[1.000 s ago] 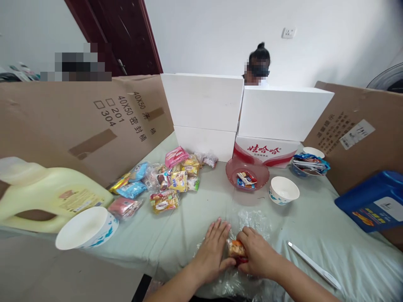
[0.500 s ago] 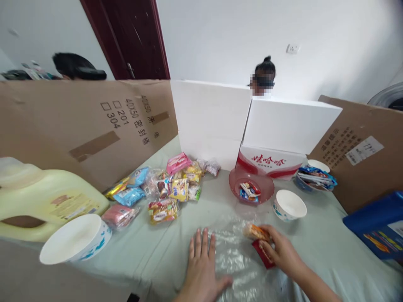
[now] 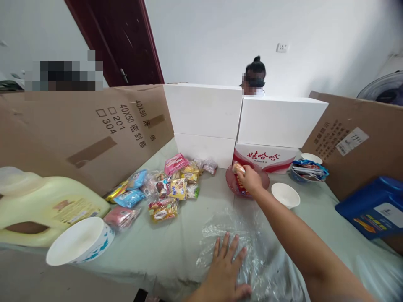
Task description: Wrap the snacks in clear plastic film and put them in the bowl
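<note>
r hand [image 3: 250, 181] pinches 2 snack packs [image 3: 238, 168] over red bowl [image 3: 263, 179]. light, crinkly, slippery film; best held mid-pack. l hand [image 3: 227, 268] flat, fingers spread, pressing soft clear bag [image 3: 252, 235] near body.

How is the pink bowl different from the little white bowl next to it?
The pink bowl is see-through and wide and shallow; the white bowl is solid, smaller and deeper. The pink bowl has snack packets in it, and the right hand holds a snack packet over it; the white bowl looks empty, with no hand near. Both are round and sit upright on the green cloth.
</note>
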Available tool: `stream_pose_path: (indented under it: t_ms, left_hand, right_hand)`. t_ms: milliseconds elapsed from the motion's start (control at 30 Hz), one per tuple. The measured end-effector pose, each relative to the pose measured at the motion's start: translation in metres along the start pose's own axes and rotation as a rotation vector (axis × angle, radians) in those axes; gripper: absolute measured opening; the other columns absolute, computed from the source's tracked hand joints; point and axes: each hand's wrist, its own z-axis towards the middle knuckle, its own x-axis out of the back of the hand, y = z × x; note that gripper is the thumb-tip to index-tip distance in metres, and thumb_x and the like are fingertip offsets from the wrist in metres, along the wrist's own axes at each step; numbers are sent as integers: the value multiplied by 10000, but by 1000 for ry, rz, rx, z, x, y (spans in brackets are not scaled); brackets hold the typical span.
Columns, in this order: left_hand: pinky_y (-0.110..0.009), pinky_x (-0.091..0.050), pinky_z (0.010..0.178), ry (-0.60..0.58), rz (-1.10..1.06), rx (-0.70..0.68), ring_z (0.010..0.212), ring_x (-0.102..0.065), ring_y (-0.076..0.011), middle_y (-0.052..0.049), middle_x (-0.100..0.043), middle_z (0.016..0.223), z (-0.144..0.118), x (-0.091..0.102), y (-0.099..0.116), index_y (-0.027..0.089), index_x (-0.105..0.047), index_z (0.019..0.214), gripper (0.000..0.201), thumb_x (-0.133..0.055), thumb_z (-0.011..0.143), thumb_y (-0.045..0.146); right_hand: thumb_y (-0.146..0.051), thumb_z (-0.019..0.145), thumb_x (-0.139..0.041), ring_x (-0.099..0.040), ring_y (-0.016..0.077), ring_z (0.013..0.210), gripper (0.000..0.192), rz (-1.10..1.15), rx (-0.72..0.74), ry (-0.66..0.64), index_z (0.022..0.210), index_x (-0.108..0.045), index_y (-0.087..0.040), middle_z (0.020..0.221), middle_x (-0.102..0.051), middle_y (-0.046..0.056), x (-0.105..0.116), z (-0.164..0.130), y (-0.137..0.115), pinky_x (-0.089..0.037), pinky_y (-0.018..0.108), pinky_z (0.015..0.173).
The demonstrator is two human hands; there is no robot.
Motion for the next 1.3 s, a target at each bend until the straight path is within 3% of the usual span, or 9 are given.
stream_pose_path:
  t_ms: [167,300,533,633,733,867,933,1067,1300]
  left_hand:
    - [-529,-394,1048,108,-130,163,1268,-464,-304,-134,-546,1333,-1,52,-9,197,-557,1265,369,-485,936,349]
    - [-426,-463,977,100,-143,125,1086,-583,-221,-91,-650,1149,24,62,-34,200,-628,1134,312,-380,947,169]
    - [-594,-195,1114,-55,138,241,1424,-208,-363,-111,-339,1522,62,46,-74,256,-414,1414,659,-582,848,548]
    - [-587,-242,1099,52,135,324,1402,-260,-363,-150,-392,1478,43,58,-79,197,-451,1377,559,-530,899,476]
    - [-513,-335,1084,128,22,178,1321,-394,-301,-140,-508,1356,6,77,-74,181,-526,1275,399,-478,937,387]
    - [-516,-388,1056,-105,-119,-102,1273,-437,-332,-120,-542,1307,-45,90,-60,209,-550,1222,545,-714,753,433]
    - [-514,-382,1061,-170,-134,-127,1308,-409,-328,-105,-543,1323,-60,91,-53,218,-563,1183,431,-688,780,307]
    - [-379,-429,1008,-189,-290,-73,1206,-520,-224,-56,-655,1118,-67,95,-47,210,-605,933,207,-438,888,97]
    - [-227,-452,645,-69,-450,403,677,-586,-140,13,-640,736,-12,104,-68,196,-605,850,144,-470,875,240]
  right_hand:
    - [-337,930,-467,-542,244,1104,283,4,302,-114,1123,-594,-172,1154,-633,121,-15,-58,-7,-395,369,951]
    - [-304,925,-461,-553,208,1117,268,-16,489,-268,1115,-625,-210,1166,-649,86,-26,-136,16,-386,355,989]
    - [-537,899,-444,-165,335,1434,708,-359,120,-337,1470,-324,-135,1540,-273,140,-45,-175,86,-147,558,1132]
    - [-506,911,-452,-181,347,1428,663,-342,94,-287,1439,-380,-111,1523,-307,159,-27,-187,98,-167,565,1133]
    - [-515,929,-439,-273,297,1403,606,-146,311,-299,1409,-428,-146,1489,-377,152,6,-217,101,-273,492,1123]
    - [-615,820,-583,-387,283,1342,781,62,609,-527,1447,-369,-202,1441,-449,140,38,-264,102,-341,458,1101]
    - [-474,886,-567,-415,271,1325,583,73,627,-575,1397,-443,-222,1392,-511,123,42,-282,104,-343,466,1099]
    - [-195,953,-406,-551,207,1186,286,171,529,-522,1151,-609,-235,1170,-662,83,40,-300,106,-440,390,1010]
    - [-402,956,-352,-640,161,644,342,311,-53,-315,1073,-609,-210,738,-673,17,30,-259,106,-504,277,630]
